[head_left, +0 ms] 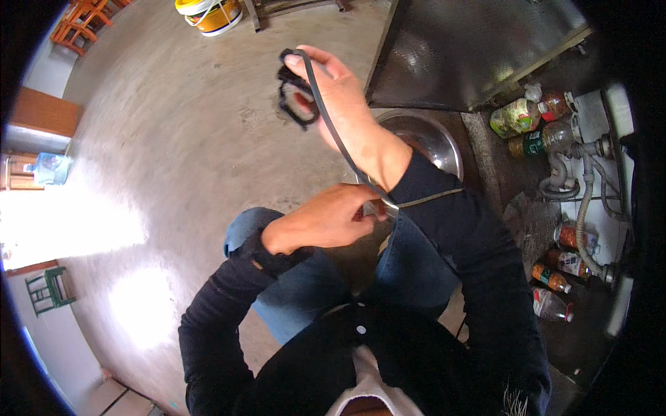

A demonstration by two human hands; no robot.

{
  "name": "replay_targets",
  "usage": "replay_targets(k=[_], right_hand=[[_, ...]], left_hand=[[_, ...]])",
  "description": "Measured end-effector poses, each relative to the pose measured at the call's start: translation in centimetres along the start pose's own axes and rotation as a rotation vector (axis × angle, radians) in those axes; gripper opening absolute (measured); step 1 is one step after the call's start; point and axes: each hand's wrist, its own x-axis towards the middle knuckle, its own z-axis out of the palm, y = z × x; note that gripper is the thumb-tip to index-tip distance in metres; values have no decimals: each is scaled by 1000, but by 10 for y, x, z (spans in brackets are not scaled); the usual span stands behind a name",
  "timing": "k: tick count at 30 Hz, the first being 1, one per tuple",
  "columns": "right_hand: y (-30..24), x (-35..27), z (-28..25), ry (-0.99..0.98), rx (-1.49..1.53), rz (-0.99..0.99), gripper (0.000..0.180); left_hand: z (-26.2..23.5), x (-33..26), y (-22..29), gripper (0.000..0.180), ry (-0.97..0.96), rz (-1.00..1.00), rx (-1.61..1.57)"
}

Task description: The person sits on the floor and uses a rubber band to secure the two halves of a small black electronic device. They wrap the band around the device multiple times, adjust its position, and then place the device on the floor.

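Observation:
My right hand [340,90] is raised in front of me, closed on a dark looped thing [288,87] with a fuzzy black outline; its kind is unclear. From there a flat grey strap [326,118] runs down along the wrist toward my left hand [322,218]. The left fingers are curled together by the strap's lower end, where a small shiny piece [390,206] shows. What they pinch is mostly hidden. A thin tan cord [433,198] crosses my right sleeve from that spot.
A shiny metal basin [447,142] stands beyond my right forearm, beside a dark panel [479,52]. To the right are several bottles [517,118] and grey drain pipes [588,187]. Farther off are a yellow bucket [214,17], a blue water jug [52,170] and a green stool [48,291].

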Motion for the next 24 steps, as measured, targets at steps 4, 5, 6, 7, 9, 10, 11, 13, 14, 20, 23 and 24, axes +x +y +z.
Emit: replay_targets(k=[4,5,6,7,9,10,11,13,14,20,23,24], right_hand=[[-14,-34,16,-156,149,104,41],[-20,-38,15,-180,194,113,41],[-25,-41,14,-191,234,118,41],[-30,-43,12,-187,228,147,42],[-36,-46,11,-285,333,138,40],[-36,-47,13,-311,376,147,40],[-35,-49,16,-350,402,163,39],[-31,-56,19,-410,369,152,41],[-29,-60,21,-432,375,143,43],[-25,-63,19,-527,184,121,46],[-33,-53,4,-542,44,-8,51],[-34,-49,-2,-532,-66,-83,56]], left_hand=[[19,29,-9,54,284,293,124],[20,32,-13,58,338,339,159],[20,34,-16,58,345,313,92],[19,35,-19,58,334,297,28],[20,36,-24,58,426,335,43],[23,38,-25,59,396,323,-20],[25,41,-24,60,401,333,-81],[31,52,-21,46,460,236,-251],[32,59,-19,34,520,140,-369],[13,53,-27,26,630,84,-1126],[5,23,-32,29,484,122,-1666],[3,13,-32,31,374,54,-1740]])
